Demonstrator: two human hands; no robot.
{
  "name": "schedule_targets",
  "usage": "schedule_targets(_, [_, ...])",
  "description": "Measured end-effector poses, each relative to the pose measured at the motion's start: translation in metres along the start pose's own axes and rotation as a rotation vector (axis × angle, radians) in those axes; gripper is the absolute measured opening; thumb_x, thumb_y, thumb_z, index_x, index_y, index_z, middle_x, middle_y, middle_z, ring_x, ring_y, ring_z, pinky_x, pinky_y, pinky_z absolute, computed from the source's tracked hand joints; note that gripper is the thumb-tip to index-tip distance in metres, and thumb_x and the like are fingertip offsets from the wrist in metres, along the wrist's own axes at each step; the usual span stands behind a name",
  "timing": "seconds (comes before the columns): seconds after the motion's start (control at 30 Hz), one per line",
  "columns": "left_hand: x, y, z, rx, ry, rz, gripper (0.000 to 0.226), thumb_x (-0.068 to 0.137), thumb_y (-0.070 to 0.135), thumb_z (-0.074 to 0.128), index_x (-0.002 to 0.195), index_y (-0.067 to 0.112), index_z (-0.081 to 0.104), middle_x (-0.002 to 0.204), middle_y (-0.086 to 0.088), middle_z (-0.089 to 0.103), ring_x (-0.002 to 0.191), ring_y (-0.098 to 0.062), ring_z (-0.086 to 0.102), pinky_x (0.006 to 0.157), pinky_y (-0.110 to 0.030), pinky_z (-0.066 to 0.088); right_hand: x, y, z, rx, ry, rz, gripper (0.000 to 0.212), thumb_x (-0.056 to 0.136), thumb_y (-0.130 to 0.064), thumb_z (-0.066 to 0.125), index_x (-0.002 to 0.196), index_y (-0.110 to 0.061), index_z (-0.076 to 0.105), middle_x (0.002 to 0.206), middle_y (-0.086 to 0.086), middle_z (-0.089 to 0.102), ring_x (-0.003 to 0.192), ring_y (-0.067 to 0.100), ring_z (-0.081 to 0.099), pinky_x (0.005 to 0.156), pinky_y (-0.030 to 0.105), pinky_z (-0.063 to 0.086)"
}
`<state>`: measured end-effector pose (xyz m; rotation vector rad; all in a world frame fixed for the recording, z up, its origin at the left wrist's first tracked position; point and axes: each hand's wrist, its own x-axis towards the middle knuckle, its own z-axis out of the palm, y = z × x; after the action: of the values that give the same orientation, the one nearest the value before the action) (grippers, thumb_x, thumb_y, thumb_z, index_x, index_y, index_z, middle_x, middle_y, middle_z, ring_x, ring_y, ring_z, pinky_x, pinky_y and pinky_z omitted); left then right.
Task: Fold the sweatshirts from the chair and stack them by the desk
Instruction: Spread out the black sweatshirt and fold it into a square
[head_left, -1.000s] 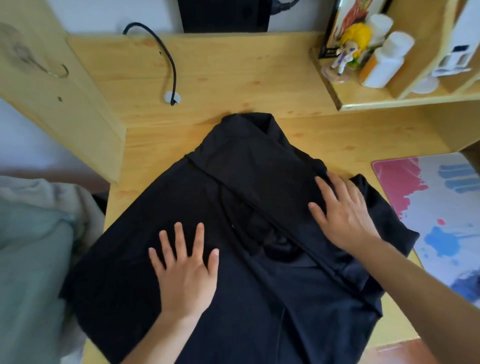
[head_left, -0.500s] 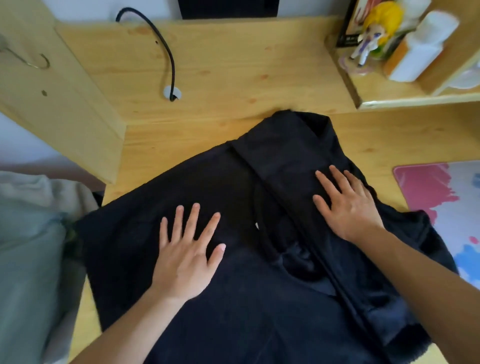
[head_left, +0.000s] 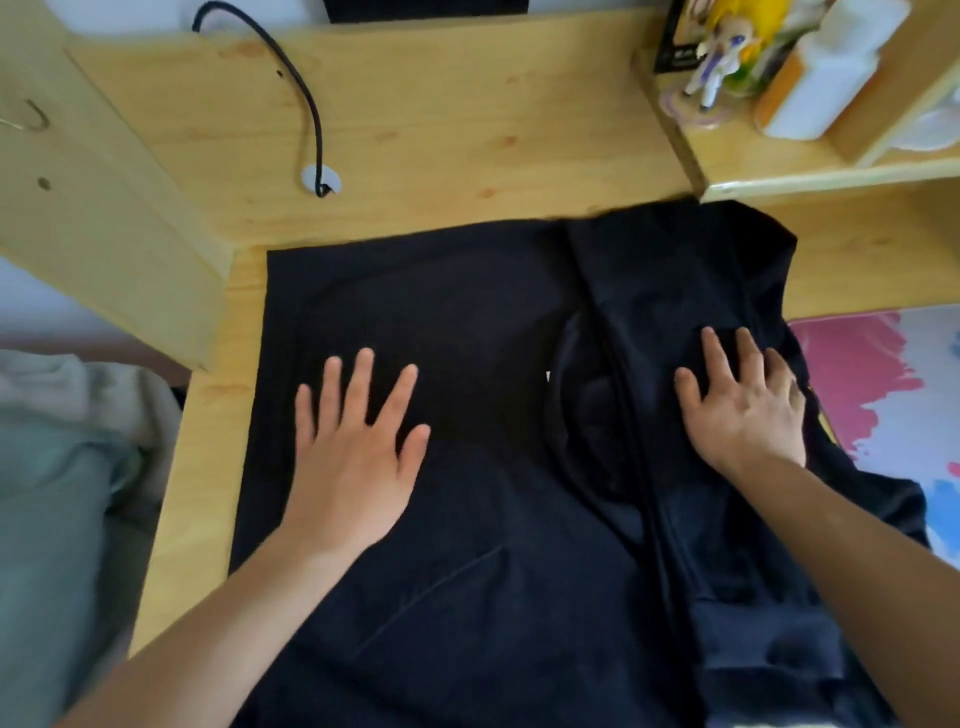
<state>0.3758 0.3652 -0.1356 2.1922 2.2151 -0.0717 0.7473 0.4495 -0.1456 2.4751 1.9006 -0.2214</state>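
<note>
A black sweatshirt (head_left: 467, 312) lies spread flat on the wooden desk (head_left: 441, 130), its straight edges now square to the desk's front. A folded strip runs down its right side. My left hand (head_left: 353, 447) presses flat on the left half with fingers spread. My right hand (head_left: 743, 405) rests flat on the folded right strip, fingers straight. Neither hand grips the cloth.
A black cable (head_left: 291, 78) runs into a grommet (head_left: 322, 179) at the back of the desk. A shelf (head_left: 779, 176) at the back right holds a figurine (head_left: 727, 47) and a white bottle (head_left: 826, 78). A colourful mat (head_left: 883, 395) lies right; pale clothes (head_left: 52, 493) lie left.
The sweatshirt has turned under both hands from a diagonal lie to square with the desk. Both hands stayed flat on it; the view shifted downward and closer.
</note>
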Motion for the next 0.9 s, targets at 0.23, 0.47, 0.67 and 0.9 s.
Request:
schedule_targets(0.23, [-0.179,-0.046,0.016,-0.023,-0.156,-0.236,0.065,0.100,0.055,0.027,0.159,0.027,0.033,0.164,-0.018,0.030,0.150,-0.046,0.026,0.117,-0.065,0.026,-0.005,0.003,-0.001,0.077,0.054,-0.062,0.064,0.100,-0.057,0.029,0.157,-0.027,0.027,0.165,0.009,0.020,0.149,0.036,0.017,0.122,0.054,0.014])
schedule_targets(0.47, [-0.235,-0.024,-0.010,-0.340,-0.174,-0.840,0.072,0.099,0.049,0.052,0.156,0.011,0.029,0.142,-0.027,0.044,0.129,-0.048,0.043,0.102,-0.062,0.040,-0.115,0.009,-0.035,0.361,0.275,-0.395,0.029,0.095,-0.019,0.056,0.117,-0.004,0.065,0.130,0.018,0.056,0.120,0.039,0.048,0.107,0.047,0.037])
schedule_targets(0.67, [-0.246,-0.002,-0.011,-0.609,-0.192,-1.092,0.057,0.090,0.049,0.068,0.120,0.003,0.054,0.113,-0.021,0.061,0.106,-0.046,0.057,0.090,-0.055,0.050,-0.287,0.085,-0.025,0.803,-0.251,0.414,0.013,0.098,-0.018,0.056,0.087,-0.023,0.060,0.099,0.008,0.065,0.088,0.022,0.064,0.090,0.044,0.051])
schedule_targets(0.9, [-0.247,-0.002,-0.024,-1.409,0.147,-1.387,0.021,0.097,0.006,0.064,0.115,-0.003,0.059,0.111,-0.018,0.065,0.099,-0.038,0.067,0.089,-0.047,0.055,-0.242,0.119,-0.039,1.458,-0.358,1.028,0.026,0.096,-0.031,0.067,0.105,-0.007,0.061,0.099,0.016,0.066,0.092,0.027,0.068,0.081,0.037,0.058])
